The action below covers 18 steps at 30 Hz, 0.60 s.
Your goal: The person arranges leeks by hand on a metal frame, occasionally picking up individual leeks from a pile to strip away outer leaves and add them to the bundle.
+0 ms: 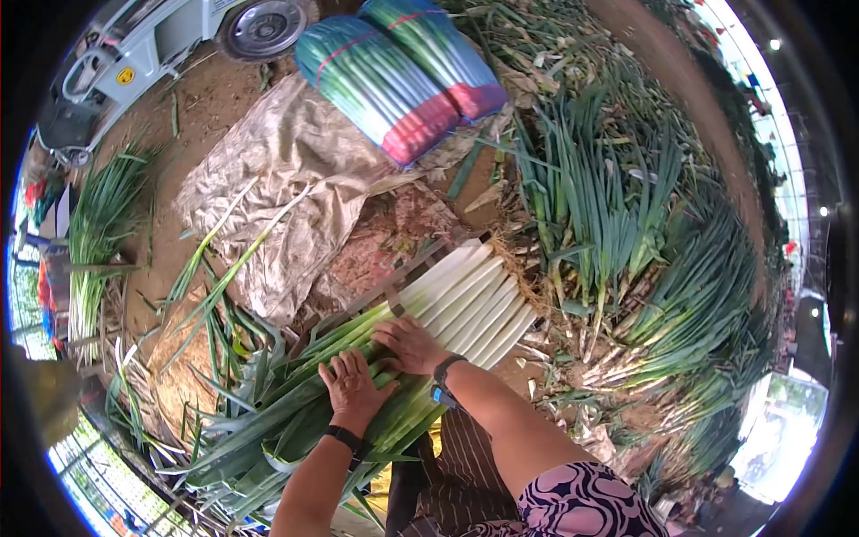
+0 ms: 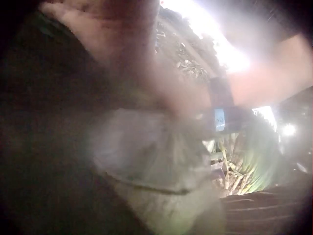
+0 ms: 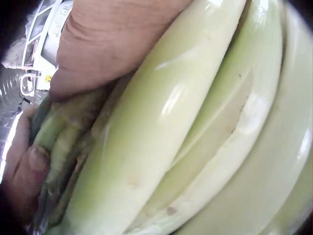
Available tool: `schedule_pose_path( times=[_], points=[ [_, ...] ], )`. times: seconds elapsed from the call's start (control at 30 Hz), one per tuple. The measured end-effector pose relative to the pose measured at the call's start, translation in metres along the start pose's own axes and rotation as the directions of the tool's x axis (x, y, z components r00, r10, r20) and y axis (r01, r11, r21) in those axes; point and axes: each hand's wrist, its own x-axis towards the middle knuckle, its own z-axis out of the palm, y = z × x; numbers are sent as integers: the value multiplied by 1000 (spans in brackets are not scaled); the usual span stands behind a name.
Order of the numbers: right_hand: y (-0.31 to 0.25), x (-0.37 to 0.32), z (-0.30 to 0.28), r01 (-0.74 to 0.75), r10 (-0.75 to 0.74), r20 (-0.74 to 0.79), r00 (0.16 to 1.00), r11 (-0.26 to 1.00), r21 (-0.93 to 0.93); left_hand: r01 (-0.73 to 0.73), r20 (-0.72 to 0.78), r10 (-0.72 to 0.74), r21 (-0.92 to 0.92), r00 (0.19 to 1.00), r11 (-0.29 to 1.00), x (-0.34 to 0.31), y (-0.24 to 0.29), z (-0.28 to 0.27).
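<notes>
A thick bunch of leeks lies diagonally, white stalks and roots toward the upper right, green leaves toward the lower left. My left hand rests on the green leaves with its fingers spread. Beside it, my right hand presses on the bunch where white turns to green, fingers slightly bent. Pale stalks fill most of the right wrist view, next to my right hand; its fingertips are hidden there. The left wrist view is blurred; a blue-marked band shows on the right wrist.
Two wrapped leek bundles lie at the top on a crumpled sheet. Loose leeks cover the ground at right. Another pile lies at left, near a pale vehicle. A strip runs beside and under the bunch.
</notes>
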Motion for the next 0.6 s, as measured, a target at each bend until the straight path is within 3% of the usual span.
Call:
schedule_pose_path(
  times=[0.07, 0.17, 0.27, 0.37, 0.5, 0.6],
  points=[
    [-1, 0, 2, -7, 6, -16, 1000, 1000, -21, -29, 41, 30, -26, 999, 999, 13, 10, 2],
    [-1, 2, -1, 10, -8, -69, 998, 1000, 24, 1, 1, -2, 99, 1000, 995, 15, 19, 9],
    [-1, 0, 2, 0, 3, -71, 997, 999, 43, -6, 4, 5, 67, 1000, 998, 14, 18, 8],
    [1, -4, -1, 18, -23, -23, 999, 983, -185, -4, -27, 7, 91, 1000, 996, 15, 18, 9],
    [12, -24, -20, -223, 224, 34, 974, 974, -44, 9, -1, -9, 106, 1000, 994, 16, 20, 6],
    [38, -33, -16, -186, 183, -45, 982, 977, -108, 2, -32, 3, 156, 999, 988, 11, 20, 16]
  ],
)
